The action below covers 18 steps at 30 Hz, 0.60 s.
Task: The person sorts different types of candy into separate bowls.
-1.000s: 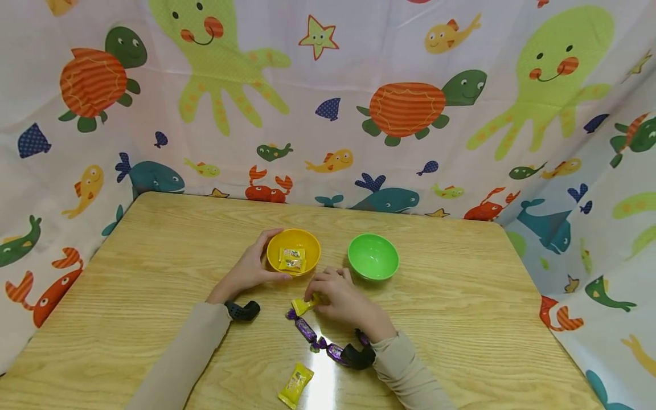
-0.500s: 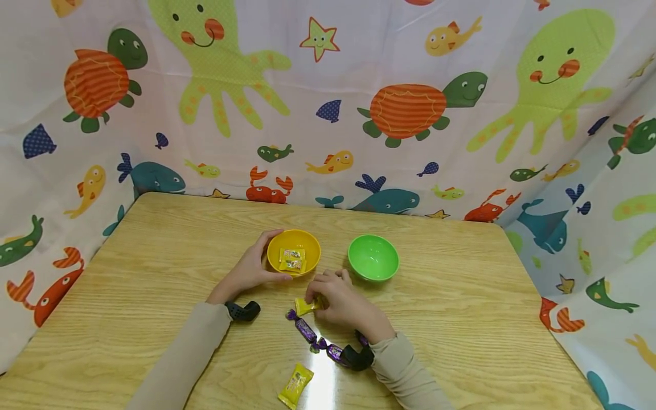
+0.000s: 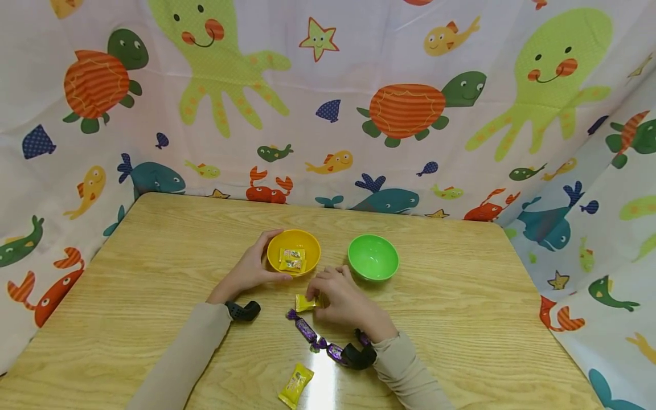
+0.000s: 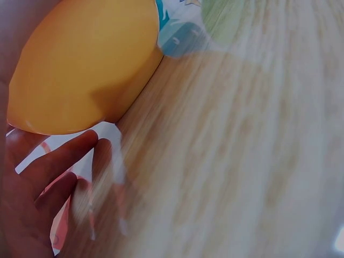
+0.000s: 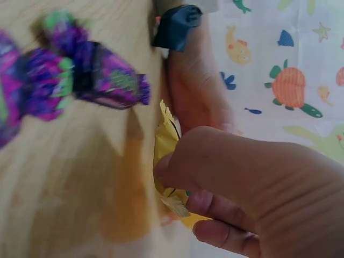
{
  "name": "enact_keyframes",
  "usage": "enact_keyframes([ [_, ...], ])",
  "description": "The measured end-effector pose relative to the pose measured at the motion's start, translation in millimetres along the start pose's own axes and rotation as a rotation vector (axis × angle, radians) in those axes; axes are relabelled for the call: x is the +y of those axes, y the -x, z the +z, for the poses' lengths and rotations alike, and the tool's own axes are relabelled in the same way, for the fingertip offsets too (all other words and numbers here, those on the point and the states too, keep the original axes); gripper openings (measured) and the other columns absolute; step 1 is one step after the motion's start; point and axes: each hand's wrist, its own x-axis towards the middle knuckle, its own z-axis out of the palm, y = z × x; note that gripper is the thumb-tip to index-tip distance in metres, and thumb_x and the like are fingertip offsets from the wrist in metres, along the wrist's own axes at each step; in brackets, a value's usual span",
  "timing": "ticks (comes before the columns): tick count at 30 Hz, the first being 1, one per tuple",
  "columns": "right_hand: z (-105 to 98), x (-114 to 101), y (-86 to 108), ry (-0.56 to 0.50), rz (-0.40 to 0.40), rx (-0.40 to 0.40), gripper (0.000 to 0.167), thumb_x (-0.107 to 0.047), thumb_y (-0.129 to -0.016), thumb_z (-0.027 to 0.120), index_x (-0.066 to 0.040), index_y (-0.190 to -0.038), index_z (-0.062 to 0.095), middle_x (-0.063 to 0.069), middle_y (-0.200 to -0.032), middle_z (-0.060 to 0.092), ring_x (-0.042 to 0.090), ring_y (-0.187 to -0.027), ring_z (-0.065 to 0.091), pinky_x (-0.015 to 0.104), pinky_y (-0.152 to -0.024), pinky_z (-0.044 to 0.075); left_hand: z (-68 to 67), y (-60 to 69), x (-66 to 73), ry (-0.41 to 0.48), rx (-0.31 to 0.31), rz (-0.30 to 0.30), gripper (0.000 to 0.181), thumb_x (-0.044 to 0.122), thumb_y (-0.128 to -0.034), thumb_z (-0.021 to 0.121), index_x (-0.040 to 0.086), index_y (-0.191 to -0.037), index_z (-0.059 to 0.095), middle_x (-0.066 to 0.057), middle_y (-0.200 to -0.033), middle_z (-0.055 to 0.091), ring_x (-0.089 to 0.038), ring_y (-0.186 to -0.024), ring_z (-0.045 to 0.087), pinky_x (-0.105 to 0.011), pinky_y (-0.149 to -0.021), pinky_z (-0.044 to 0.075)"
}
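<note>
My left hand (image 3: pixel 251 266) is curved round the left side of the yellow bowl (image 3: pixel 309 239), thumb near its front and fingers at the back. Small yellow-wrapped candies (image 3: pixel 292 260) lie in that bowl. In the left wrist view the bowl's outer wall (image 4: pixel 91 64) stands beside the fingers (image 4: pixel 59 161). My right hand (image 3: pixel 340 293) pinches a yellow-wrapped candy (image 3: pixel 304 303) in front of the bowl, just above or on the table. The right wrist view shows the wrapper (image 5: pixel 167 148) between thumb and fingers; part of it is hidden.
A green bowl (image 3: pixel 373 258) stands right of the yellow one. Purple-wrapped candies (image 3: pixel 306 329) lie in a chain in front of the right hand, partly under the wrist camera (image 3: pixel 359 357). Another yellow candy (image 3: pixel 296 386) lies near the table's front. A printed curtain (image 3: pixel 328 74) surrounds the table.
The yellow candy at my right fingertips has turned slightly, its free end shifting a little to the right and up. My left hand and both bowls have stayed in place.
</note>
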Motion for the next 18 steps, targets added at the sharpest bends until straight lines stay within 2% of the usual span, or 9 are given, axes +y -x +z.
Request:
enact_keyframes([
  [9,-23.1,-9.2,-9.9,-0.005,-0.027,0.065,0.022,-0.012,-0.075,0.083,-0.021,-0.090,0.070,-0.010,-0.092,0.065,0.014,-0.098,0.052,0.041,-0.090,0.033,0.6,-0.3,-1.4,0.009,-0.007,0.001,0.105,0.032,-0.0704,0.092,0.013,-0.153,0.029,-0.004,-0.151,0.040,-0.023,-0.140,0.037,-0.048,-0.117,0.024],
  [18,-43.9,-4.7,-37.5,-0.055,-0.043,0.131,0.023,-0.006,-0.076,0.083,-0.016,-0.089,0.067,-0.006,-0.087,0.064,0.018,-0.095,0.051,0.047,-0.091,0.030,-0.4,0.4,-0.9,0.019,-0.014,0.007,0.105,0.027,-0.0710,0.092,0.012,-0.153,0.028,-0.004,-0.151,0.039,-0.023,-0.139,0.037,-0.048,-0.117,0.026],
])
